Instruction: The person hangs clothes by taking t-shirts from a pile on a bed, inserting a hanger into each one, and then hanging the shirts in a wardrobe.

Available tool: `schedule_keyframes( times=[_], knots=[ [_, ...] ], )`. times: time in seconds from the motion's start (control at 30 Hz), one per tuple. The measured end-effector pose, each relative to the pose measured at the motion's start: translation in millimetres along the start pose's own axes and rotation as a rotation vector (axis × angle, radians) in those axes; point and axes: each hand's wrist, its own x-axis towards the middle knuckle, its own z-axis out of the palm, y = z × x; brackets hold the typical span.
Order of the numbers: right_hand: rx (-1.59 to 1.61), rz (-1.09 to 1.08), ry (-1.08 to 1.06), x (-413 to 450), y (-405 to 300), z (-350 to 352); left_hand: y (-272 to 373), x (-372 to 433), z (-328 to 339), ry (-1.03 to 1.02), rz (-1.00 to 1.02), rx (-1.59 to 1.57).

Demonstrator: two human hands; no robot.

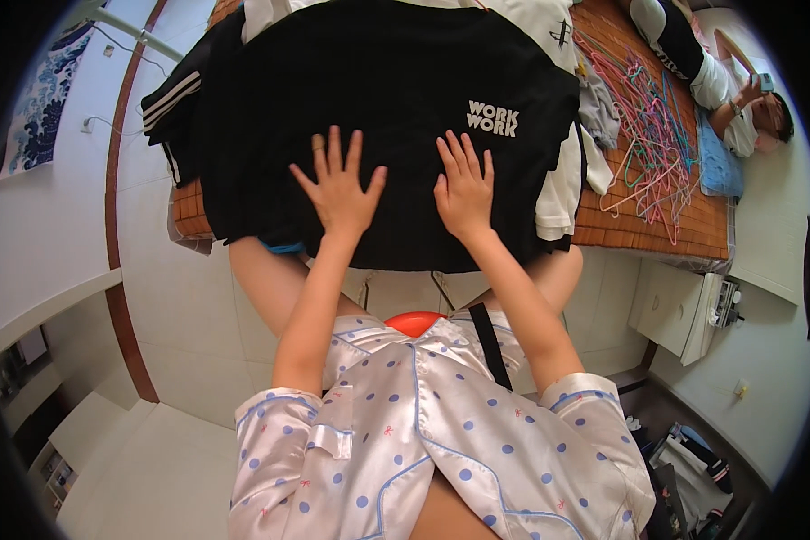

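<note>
A black garment point(391, 74), probably a T-shirt, is spread out before me with its near edge above my knees. Small white printed lettering point(493, 119) marks its right part. My left hand point(343, 189) lies palm down on the cloth with fingers spread. To the right, my right hand point(466, 185) also rests flat on it, just below the print, fingers slightly apart. Neither hand grasps anything. White clothing point(559, 192) shows from under the right side, and a black sleeve with white stripes point(175, 101) sticks out at the left.
A bed with a brown tile-like mat point(648, 226) supports the clothes. Tangled coloured hangers point(655, 142) lie at the right beside a grey garment point(597, 108). Beyond them a person point(722, 81) reclines on a blue pillow point(719, 158) holding a phone. A white cabinet point(671, 307) stands near the bed.
</note>
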Motion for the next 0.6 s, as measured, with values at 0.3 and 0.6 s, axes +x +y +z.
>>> schedule_keyframes(
  times=[0.3, 0.6],
  knots=[
    [-0.270, 0.512, 0.157, 11.2, 124.6, -42.3, -13.2, 3.4, 7.5, 0.085, -0.047, 0.019],
    [0.141, 0.514, 0.124, 10.9, 140.2, -48.5, -17.4, 0.3, 11.3, 0.156, -0.014, -0.016]
  ],
)
